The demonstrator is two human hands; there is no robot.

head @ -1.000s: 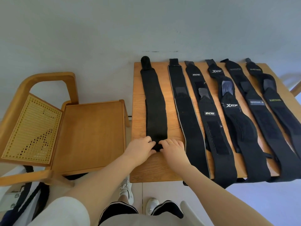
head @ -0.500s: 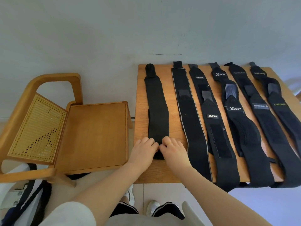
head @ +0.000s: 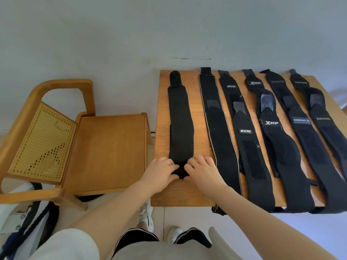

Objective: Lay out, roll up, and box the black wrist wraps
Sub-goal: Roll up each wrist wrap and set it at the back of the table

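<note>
Several black wrist wraps lie side by side, lengthwise, on a small wooden table (head: 163, 192). The leftmost plain wrap (head: 180, 124) stretches from the far edge toward me. Its near end is curled into a small roll (head: 181, 172) under my fingers. My left hand (head: 159, 171) grips that roll from the left, and my right hand (head: 202, 169) grips it from the right. To the right lie a grey-edged wrap (head: 217, 128), a IINCYO wrap (head: 244, 132), an XTEP wrap (head: 272, 124) and two more wraps.
A wooden chair (head: 105, 151) with a cane back stands left of the table, its seat bare. Dark straps hang below it at the bottom left. The wraps on the right overhang the table's near edge. My shoes show on the pale floor beneath.
Both hands have moved away from me along the leftmost wrap, and its flat part has grown shorter as the near end rolls up. The view has shifted slightly.
</note>
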